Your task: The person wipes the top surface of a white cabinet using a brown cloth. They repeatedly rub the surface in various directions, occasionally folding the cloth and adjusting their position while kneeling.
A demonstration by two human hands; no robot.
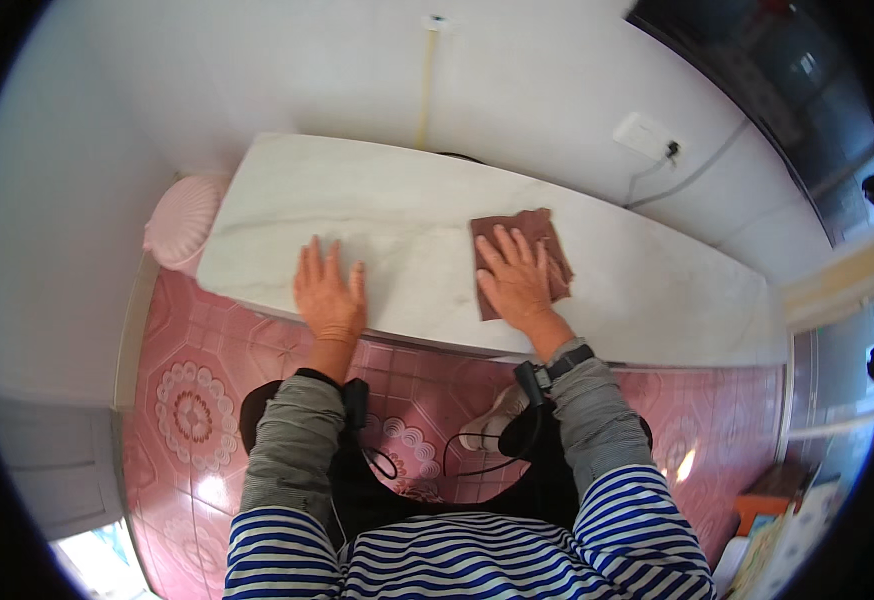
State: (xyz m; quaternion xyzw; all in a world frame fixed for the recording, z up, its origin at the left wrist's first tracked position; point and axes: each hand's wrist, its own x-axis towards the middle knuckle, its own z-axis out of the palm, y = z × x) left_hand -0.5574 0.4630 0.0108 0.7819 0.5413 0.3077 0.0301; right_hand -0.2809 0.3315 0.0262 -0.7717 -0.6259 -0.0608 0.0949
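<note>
A long white marble-patterned cabinet top [407, 195] stretches across the view before me. My left hand [329, 292] rests palm down near its front edge, fingers a little apart, with nothing in it. Farther right, my right hand [515, 277] lies flat with spread fingers on a reddish-brown cloth [491, 300]. The cloth is spread on the surface, with a frayed, creased right side. Part of it is hidden under my palm.
A pink ribbed-lid bin [185, 221] stands by the left end. Behind are a wall socket [643, 137] with a plug and cables, a yellow cable strip [427, 90], and a wall-mounted television [752, 82]. Pink patterned floor tiles [189, 322] lie below; wrist-device cables [474, 474] hang near my legs.
</note>
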